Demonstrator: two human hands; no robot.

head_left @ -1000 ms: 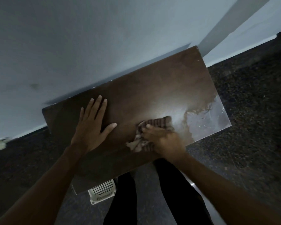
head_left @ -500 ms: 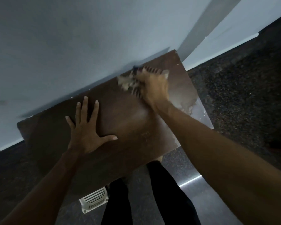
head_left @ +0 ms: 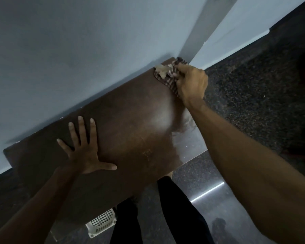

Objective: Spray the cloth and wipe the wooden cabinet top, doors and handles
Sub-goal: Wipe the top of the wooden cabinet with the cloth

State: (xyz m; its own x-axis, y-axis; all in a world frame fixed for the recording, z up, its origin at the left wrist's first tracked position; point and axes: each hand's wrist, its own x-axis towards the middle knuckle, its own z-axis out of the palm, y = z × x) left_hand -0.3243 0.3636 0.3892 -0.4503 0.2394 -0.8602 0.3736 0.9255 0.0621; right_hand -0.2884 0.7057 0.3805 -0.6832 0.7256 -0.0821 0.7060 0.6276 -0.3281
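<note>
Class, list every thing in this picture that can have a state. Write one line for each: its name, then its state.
Cloth: bunched up, pressed onto the far right corner of the cabinet top.
Right hand: fingers curled round the cloth.
Left hand: flat on the top, palm down, fingers spread.
Cabinet top: mostly dark, with a pale smeared patch at the near right corner.
White basket: on the floor, partly hidden under the top.

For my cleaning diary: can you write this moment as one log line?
step: wiping top | right hand: grips cloth at far corner | left hand: flat on cabinet top
</note>
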